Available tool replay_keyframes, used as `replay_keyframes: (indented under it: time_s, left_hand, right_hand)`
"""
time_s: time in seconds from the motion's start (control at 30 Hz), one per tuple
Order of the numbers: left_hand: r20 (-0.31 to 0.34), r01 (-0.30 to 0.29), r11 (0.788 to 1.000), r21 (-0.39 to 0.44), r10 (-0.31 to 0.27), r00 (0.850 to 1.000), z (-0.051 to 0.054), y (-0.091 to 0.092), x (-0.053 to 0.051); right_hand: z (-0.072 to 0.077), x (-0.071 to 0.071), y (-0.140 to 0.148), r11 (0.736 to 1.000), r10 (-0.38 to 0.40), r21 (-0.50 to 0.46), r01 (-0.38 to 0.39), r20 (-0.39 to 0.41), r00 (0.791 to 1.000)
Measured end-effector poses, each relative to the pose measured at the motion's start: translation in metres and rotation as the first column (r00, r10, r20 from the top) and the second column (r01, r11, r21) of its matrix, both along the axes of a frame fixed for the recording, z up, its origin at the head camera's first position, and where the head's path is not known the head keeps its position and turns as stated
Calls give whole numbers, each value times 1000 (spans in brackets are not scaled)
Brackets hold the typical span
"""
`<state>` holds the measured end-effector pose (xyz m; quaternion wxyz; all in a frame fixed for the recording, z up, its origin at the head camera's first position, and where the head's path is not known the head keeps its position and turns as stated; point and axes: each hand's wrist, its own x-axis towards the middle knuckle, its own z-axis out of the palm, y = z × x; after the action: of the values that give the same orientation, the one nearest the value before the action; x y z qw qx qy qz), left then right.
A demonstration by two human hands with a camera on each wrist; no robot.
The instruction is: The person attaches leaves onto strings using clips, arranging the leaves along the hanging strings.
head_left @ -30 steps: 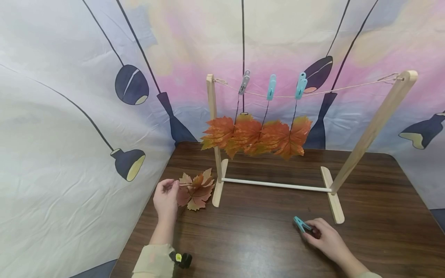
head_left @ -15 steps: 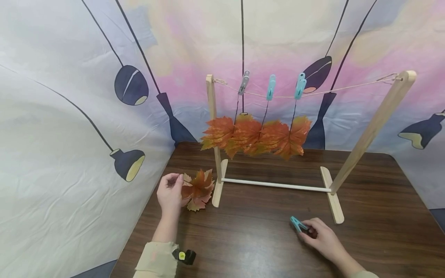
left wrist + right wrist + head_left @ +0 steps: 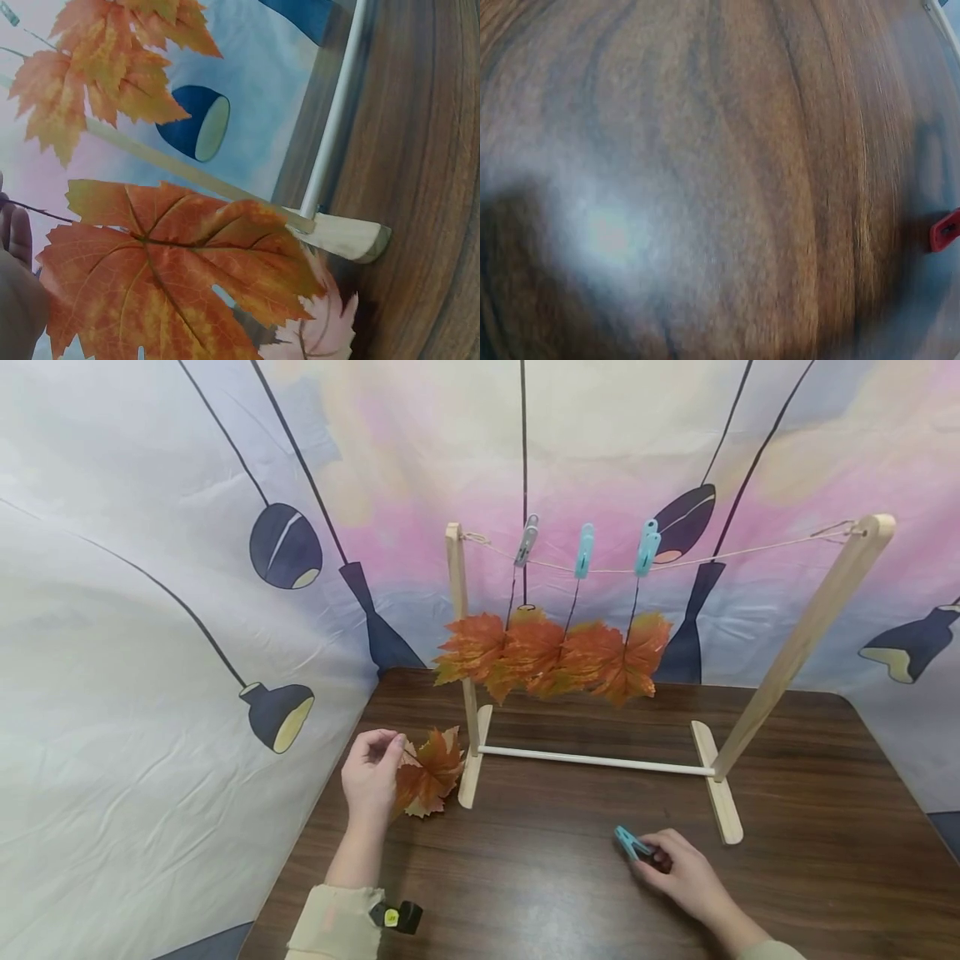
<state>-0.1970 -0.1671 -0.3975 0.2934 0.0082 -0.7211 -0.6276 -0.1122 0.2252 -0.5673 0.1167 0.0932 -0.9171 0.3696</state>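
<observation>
Left hand [image 3: 371,781]: over the bench [image 3: 540,868] near its left edge; thumb and fingertips pinched together on a leaf stem.
Orange leaf [image 3: 433,772]: hangs from that stem, just beside the rack's left foot.
Pale leaf [image 3: 322,326]: mostly hidden behind the orange one.
Rack: wooden, toward the back edge of the bench; left post [image 3: 459,577] upright near the back left corner, white rod [image 3: 600,762] low between the feet, string [image 3: 750,553] across the top.
Hanging leaves [image 3: 626,660]: orange and yellow, overlapping in a row below the string, on three dark stems.
Grey clip [image 3: 527,541]: on the string, leftmost, tilted. Further right along the string, pale blue clips [image 3: 584,552].
Loose clip [image 3: 628,842]: blue, off the string, over the front part of the bench.
Right hand [image 3: 682,870]: thumb and curled fingers clamped on the loose clip.
Right post [image 3: 806,643]: the rack's other end, toward the bench's right edge.
</observation>
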Motion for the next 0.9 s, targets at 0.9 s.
replay_keyframes:
  time_s: [0.9]
  left_hand:
    - [-100, 278, 951, -133, -291, 951, 23, 51, -4]
  right_hand:
    - [2, -2, 2, 996, -62, -59, 63, 28, 998]
